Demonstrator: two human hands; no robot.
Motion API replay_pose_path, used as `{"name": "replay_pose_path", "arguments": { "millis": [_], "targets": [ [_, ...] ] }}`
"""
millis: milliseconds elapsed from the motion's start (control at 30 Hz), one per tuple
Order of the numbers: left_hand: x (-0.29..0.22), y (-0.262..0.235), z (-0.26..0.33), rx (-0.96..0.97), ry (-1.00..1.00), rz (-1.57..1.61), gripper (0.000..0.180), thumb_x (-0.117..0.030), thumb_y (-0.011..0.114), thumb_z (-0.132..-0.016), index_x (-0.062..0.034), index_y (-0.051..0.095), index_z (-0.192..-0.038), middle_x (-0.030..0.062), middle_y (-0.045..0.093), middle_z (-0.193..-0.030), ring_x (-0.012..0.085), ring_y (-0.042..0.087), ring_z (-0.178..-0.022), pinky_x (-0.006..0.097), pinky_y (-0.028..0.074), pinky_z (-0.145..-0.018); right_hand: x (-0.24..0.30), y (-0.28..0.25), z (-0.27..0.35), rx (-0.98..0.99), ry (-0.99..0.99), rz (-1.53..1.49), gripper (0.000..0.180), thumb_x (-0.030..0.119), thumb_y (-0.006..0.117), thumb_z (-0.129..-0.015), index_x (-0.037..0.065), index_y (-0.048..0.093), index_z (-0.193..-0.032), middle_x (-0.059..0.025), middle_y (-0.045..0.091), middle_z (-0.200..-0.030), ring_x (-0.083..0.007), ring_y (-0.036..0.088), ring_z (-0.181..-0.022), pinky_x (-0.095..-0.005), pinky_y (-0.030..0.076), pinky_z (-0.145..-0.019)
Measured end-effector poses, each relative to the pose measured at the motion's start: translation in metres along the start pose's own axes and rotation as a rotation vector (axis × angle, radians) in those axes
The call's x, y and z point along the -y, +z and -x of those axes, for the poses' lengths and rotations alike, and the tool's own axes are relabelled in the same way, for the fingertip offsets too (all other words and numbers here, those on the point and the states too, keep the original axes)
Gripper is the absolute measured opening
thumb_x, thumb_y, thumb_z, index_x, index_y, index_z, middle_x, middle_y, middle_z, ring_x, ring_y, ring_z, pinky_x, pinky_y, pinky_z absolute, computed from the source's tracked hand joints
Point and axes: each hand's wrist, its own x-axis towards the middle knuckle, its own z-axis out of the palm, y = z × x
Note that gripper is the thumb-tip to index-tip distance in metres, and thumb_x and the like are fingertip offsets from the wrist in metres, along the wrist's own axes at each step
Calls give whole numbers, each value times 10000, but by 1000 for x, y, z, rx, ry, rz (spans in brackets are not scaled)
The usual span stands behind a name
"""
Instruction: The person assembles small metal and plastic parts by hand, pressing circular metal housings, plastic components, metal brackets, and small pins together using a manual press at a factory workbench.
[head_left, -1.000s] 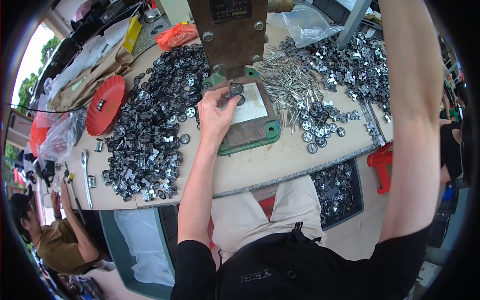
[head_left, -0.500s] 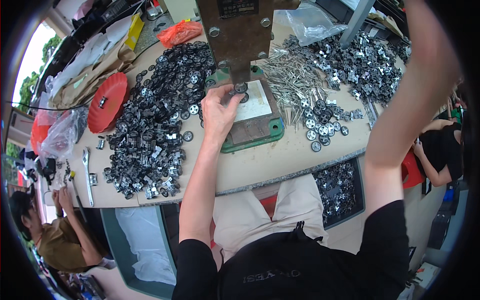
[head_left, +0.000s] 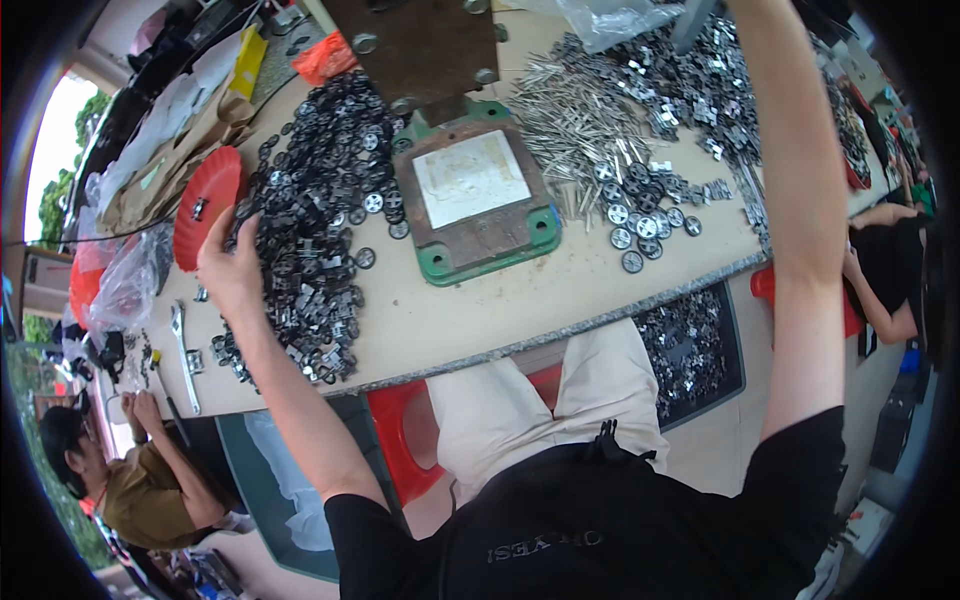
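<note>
Fingers (head_left: pixel 235 240) of the left hand (head_left: pixel 228 272) have left the press plate (head_left: pixel 470 178) — now spread, empty, over dark discs (head_left: pixel 310 230) at centre left; right hand's fingers out of frame — cannot tell.

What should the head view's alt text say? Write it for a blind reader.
Seen from above, a seated person's left hand reaches into a pile of dark metal discs on a workbench. The right arm stretches up out of frame, beside a green-based press plate and silver pins.
</note>
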Motion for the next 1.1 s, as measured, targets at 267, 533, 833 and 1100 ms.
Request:
{"name": "replay_pose_path", "arguments": {
  "millis": [267, 533, 833, 1100],
  "targets": [
    [-77, 53, 67, 228, 188, 47, 210, -111, 677, -778, -17, 678, -966, 153, 677, -864, 287, 648, -726, 352, 501, -725, -31, -21, 218, 281, 399, 80, 193, 162, 602, -875, 4, 650, -976, -59, 642, -974, -122, 598, -840, -250, 481, -690],
    [-95, 84, 97, 432, 149, -553, 318, -93, 681, -731, -36, 656, -1043, 153, 672, -930, 323, 607, -898, 407, 492, -770, -25, -37, 289, 258, 533, 111, 120, 95, 607, -853, 5, 655, -916, -53, 631, -893, -118, 573, -712, -232, 432, -571],
    [-74, 68, 88, 472, 245, -590, 344, -24, 673, -693, -32, 663, -1037, 191, 661, -863, 343, 577, -872, 411, 464, -790, -28, -28, 290, 472, 551, 171, 135, 64, 667, -765, 16, 657, -891, -67, 574, -764, -157, 544, -619, -259, 418, -557],
    [-76, 76, 96, 444, 248, -344, 205, -30, 665, -719, 16, 681, -918, 195, 646, -839, 357, 579, -806, 424, 458, -760, -33, 12, 297, 382, 122, 457, 280, 197, 702, -730, 50, 627, -956, -115, 546, -1104, -281, 477, -1077, -387, 369, -881]
  ]
}}
